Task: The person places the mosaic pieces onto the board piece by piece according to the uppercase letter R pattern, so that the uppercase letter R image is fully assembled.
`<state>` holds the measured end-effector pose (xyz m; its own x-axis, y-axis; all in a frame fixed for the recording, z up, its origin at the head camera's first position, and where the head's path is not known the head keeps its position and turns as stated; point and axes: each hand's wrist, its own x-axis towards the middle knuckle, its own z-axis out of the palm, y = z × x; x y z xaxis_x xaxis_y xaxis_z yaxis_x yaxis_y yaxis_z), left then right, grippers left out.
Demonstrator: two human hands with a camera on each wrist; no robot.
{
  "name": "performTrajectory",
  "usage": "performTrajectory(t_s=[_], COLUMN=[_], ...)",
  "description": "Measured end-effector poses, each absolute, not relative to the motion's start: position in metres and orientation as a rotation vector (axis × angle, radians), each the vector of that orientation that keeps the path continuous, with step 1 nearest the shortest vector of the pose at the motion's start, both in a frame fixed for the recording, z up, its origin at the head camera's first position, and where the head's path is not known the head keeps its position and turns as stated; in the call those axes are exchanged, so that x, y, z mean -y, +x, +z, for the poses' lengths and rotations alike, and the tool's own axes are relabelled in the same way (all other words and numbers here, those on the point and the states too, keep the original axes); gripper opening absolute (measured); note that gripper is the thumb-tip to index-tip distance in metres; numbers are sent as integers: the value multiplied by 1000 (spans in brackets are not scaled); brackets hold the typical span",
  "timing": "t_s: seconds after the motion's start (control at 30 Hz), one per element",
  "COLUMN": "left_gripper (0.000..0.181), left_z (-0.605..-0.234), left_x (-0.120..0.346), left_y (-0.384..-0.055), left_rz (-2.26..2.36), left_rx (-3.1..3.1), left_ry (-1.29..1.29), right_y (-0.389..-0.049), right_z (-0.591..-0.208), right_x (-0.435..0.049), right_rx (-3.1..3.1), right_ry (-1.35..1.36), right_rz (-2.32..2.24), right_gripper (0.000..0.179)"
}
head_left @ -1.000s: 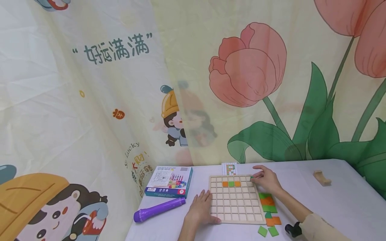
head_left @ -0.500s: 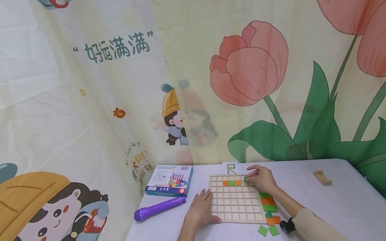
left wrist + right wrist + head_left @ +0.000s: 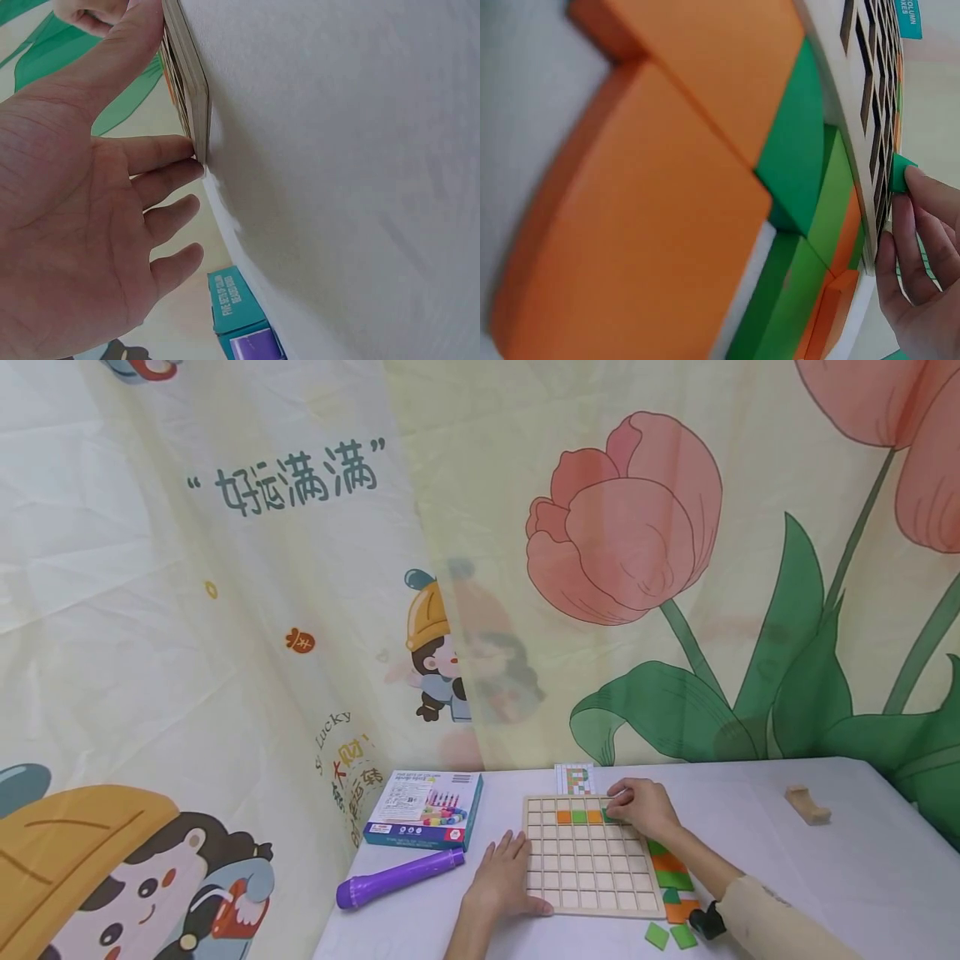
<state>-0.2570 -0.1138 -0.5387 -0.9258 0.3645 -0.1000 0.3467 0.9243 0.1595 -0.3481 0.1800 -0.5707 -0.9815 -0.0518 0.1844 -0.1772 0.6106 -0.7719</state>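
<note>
My right hand (image 3: 645,810) pinches a small dark green tile (image 3: 901,171) between thumb and finger, low over the grid board (image 3: 570,881). In the head view the tile sits at the right end of a short row, beside an orange tile (image 3: 594,817), a light green tile (image 3: 579,817) and another orange tile (image 3: 564,817). My left hand (image 3: 501,877) lies at the board's left side with fingers extended; in the left wrist view its thumb and fingertips touch the board's edge.
Loose orange and green tiles (image 3: 678,881) lie along the board's right side, two light green ones nearer the front. A pattern card (image 3: 575,779) stands behind the board. Left are a box (image 3: 423,810) and a purple tube (image 3: 401,878); a wooden block (image 3: 807,806) lies far right.
My right hand has moved left from the board's upper right corner, carrying the dark green tile to beside the right orange tile. My left hand has stayed at the board's left edge.
</note>
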Motion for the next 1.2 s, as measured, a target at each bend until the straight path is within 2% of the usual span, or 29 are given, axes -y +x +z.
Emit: performTrajectory(t_s=[0.2,0.47,0.8,1.2], left_gripper=[112,110,111,112], left_z=[-538,-534,-535,-538], left_x=[113,112,114,114], left_y=[-256,-253,-255,-256], left_rz=[210,214,220,248], left_rx=[-2959,-2963,-2954,-2946], left_ry=[549,555,556,561], right_y=[-348,-347,-334,-309], right_z=[-570,-565,-545,-540], right_x=[-180,-181,-198,-217], right_rx=[2720,2754,2741,2793], right_ry=[233,257,166,216], right_rz=[1210,1153,1327,1257], right_gripper=[15,18,13,18])
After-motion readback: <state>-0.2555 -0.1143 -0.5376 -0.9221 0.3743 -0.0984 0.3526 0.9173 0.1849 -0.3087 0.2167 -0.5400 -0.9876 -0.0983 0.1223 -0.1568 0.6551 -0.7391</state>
